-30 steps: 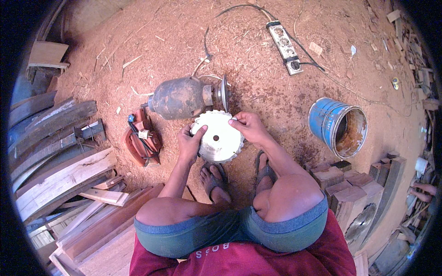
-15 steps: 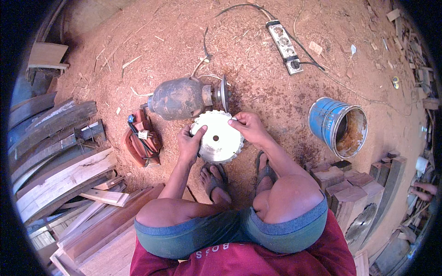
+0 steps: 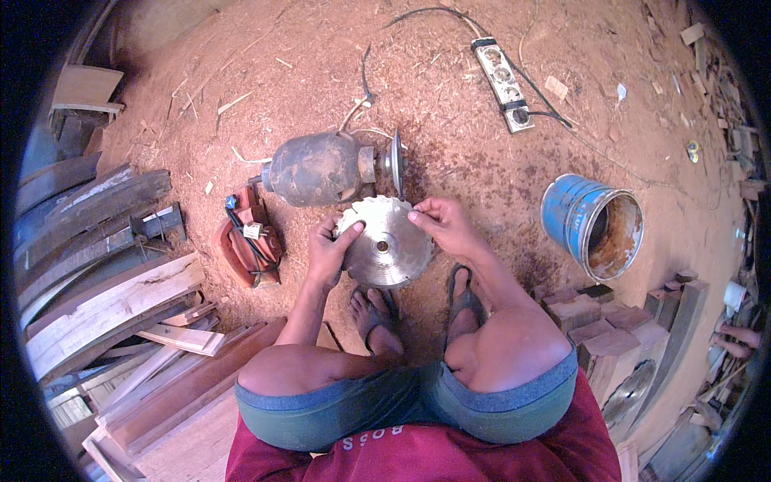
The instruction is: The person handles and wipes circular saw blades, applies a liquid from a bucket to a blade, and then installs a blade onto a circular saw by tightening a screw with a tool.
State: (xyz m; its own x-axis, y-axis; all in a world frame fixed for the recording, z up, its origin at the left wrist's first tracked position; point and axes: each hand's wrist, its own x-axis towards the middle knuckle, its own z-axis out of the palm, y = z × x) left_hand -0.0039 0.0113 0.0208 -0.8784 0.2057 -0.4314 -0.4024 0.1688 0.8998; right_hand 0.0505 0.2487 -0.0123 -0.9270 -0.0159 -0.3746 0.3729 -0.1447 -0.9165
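Between my two hands I hold a round, toothed circular saw blade (image 3: 387,261) with a hole at its centre. My left hand (image 3: 329,247) grips its left edge, thumb on the upper face and fingers underneath. At the upper right rim, my right hand (image 3: 443,225) pinches the blade near its teeth. Just beyond the blade lies a worn, rounded grinder motor (image 3: 315,169) with a thin grinding disc (image 3: 397,163) on its right end. The blade's upper rim is close to that disc; whether they touch I cannot tell.
A red power tool (image 3: 249,245) lies left of the motor. Planks (image 3: 112,305) are stacked at left. A blue metal bucket (image 3: 574,213) and wood blocks (image 3: 606,341) stand at right, with another saw blade (image 3: 630,392) against them. A power strip (image 3: 503,84) lies at the far side.
The blade has tilted, so its bright glare is gone and its metal face shows. Both hands have shifted slightly to the right with it, keeping their hold.
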